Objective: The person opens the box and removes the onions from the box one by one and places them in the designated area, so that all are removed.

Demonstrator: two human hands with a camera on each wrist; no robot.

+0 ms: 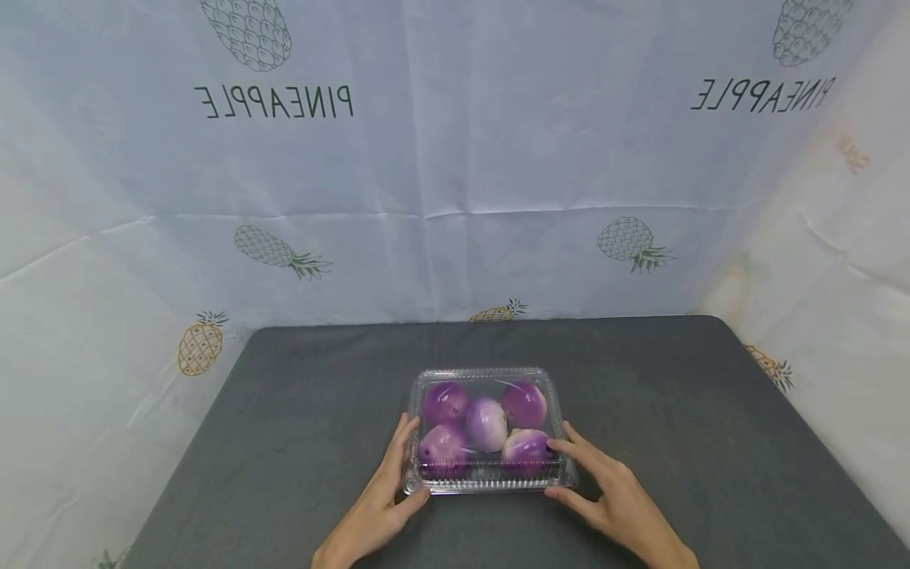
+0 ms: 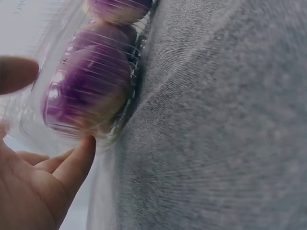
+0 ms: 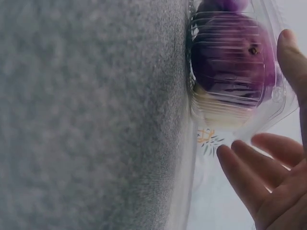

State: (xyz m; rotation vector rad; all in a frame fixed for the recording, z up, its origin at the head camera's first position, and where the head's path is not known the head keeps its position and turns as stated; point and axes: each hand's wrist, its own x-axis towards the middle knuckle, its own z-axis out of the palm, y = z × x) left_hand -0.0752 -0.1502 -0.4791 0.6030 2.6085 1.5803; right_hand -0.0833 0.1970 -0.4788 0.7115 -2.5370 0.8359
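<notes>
A clear plastic clamshell box (image 1: 490, 484), lid down, lies on the dark table. Through it show several round purple-and-white vegetables (image 1: 486, 424), possibly onions. My left hand (image 1: 377, 498) is at the box's left side, thumb by the front corner. In the left wrist view a fingertip touches the end wall, below a purple vegetable (image 2: 96, 86). On the opposite side is my right hand (image 1: 622, 498), its index finger over the lid's right edge and its thumb by the front rim. The right wrist view shows its other fingers (image 3: 259, 167) spread and apart from the box.
The dark grey tabletop (image 1: 313, 395) extends around the box and ends at a rounded far edge. Behind it hangs a pale cloth (image 1: 441, 158) printed with pineapples, and similar cloth (image 1: 839, 316) covers the sides.
</notes>
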